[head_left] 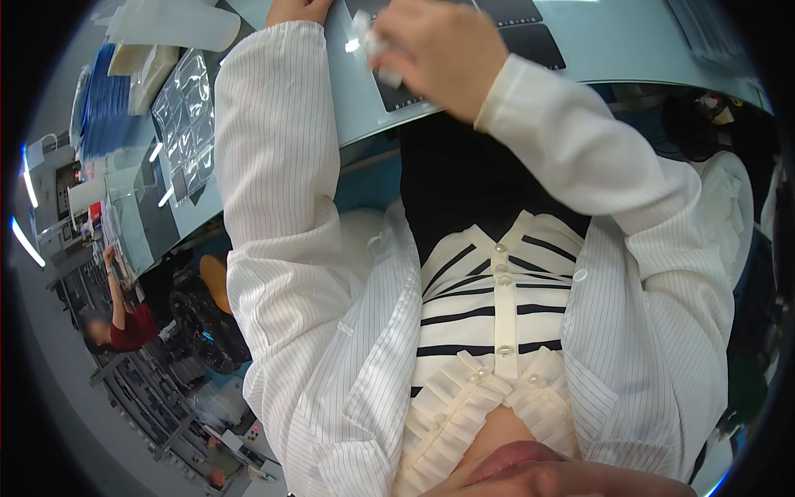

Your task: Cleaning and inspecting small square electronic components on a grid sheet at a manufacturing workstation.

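My right hand (443, 54), somewhat smeared by motion, is closed on a crumpled white cloth (377, 51). It is over the dark flat panels (530, 45), which lie on the pale table near its front edge and carry small light markings along their edges. My left hand (300, 10) is at the upper edge of the picture, at the left of the panels. Most of its fingers are cut off there, so what it touches is hidden.
To the left are a clear plastic tray (184, 120) with pockets, a stack of blue sheets (99, 99) and a whitish translucent container (178, 23). More dark panels (720, 29) stand at the far right of the table (621, 41). Another person (124, 323) in dark red is farther left.
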The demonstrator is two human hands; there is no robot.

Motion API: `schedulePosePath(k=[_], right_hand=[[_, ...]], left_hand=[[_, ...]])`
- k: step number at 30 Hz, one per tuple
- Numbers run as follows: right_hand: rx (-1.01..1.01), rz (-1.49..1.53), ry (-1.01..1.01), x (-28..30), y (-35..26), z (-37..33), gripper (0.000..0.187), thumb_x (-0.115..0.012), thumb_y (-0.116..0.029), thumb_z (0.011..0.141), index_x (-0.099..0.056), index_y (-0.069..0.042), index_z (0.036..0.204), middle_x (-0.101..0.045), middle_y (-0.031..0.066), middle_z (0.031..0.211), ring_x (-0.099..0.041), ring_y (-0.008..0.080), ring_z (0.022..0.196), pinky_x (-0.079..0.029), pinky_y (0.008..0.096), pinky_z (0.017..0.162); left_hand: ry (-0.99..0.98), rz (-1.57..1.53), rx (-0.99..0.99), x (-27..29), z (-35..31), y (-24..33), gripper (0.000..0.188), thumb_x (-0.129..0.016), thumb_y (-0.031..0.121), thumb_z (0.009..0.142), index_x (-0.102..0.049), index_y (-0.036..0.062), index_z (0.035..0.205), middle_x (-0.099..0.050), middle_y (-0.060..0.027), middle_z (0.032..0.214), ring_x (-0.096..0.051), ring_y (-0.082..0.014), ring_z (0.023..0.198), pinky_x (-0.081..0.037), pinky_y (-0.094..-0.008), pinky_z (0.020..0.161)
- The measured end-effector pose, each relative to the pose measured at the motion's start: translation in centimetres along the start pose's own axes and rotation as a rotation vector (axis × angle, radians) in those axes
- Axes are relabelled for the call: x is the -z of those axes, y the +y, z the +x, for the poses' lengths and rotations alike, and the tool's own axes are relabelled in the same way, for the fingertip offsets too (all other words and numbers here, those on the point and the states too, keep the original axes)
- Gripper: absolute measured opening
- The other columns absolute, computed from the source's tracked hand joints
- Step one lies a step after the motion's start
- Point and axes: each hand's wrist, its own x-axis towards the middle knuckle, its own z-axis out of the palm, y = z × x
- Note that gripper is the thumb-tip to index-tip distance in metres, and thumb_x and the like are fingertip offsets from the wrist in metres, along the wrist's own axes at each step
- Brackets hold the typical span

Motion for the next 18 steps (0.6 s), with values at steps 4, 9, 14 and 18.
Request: schedulePosePath(k=[4,9,14,18], right_hand=[[0.03,0.163,-0.141,0.4,-3.2,-2.2,0.025,-0.073,-0.028,0.078,-0.063,-0.008,0.088,-0.062,0.0089,0.087,-0.065,0.029,0.071,-0.051,0.0377,0.061],[-0.09,-0.118,0.001,3.0,2.8,-1.0,0.027,-0.072,-0.028,0.082,-0.064,-0.006,0.094,-0.065,0.0105,0.086,-0.065,0.0318,0.072,-0.051,0.038,0.062],[-0.024,0.045,-0.14,3.7,-1.0,-2.9,0.025,-0.074,-0.022,0.079,-0.062,-0.004,0.092,-0.06,0.009,0.082,-0.062,0.0298,0.066,-0.05,0.0344,0.06],[-0.169,-0.058,0.059,6.5,5.1,-2.5,0.02,-0.072,-0.021,0.083,-0.066,-0.004,0.092,-0.063,0.0087,0.08,-0.061,0.0235,0.064,-0.047,0.0311,0.057]], left_hand=[[0.084,0.007,-0.091,0.3,-1.0,-1.7,0.048,-0.065,0.021,0.09,-0.051,-0.0006,0.131,-0.059,-0.0192,0.119,-0.057,-0.0317,0.109,-0.043,-0.035,0.094],[0.049,0.022,-0.066,-0.7,0.1,-0.3,0.048,-0.065,0.022,0.09,-0.051,-0.0007,0.13,-0.058,-0.0199,0.119,-0.056,-0.0333,0.111,-0.044,-0.0363,0.095],[0.025,0.032,-0.015,0.5,-1.1,-1.0,0.05,-0.064,0.023,0.09,-0.049,-0.0003,0.132,-0.057,-0.0202,0.121,-0.056,-0.0329,0.113,-0.043,-0.0363,0.096],[0.022,0.042,0.001,0.0,-0.6,-0.4,0.051,-0.064,0.023,0.091,-0.048,-0.0002,0.133,-0.056,-0.0207,0.124,-0.055,-0.033,0.116,-0.042,-0.0355,0.098]])
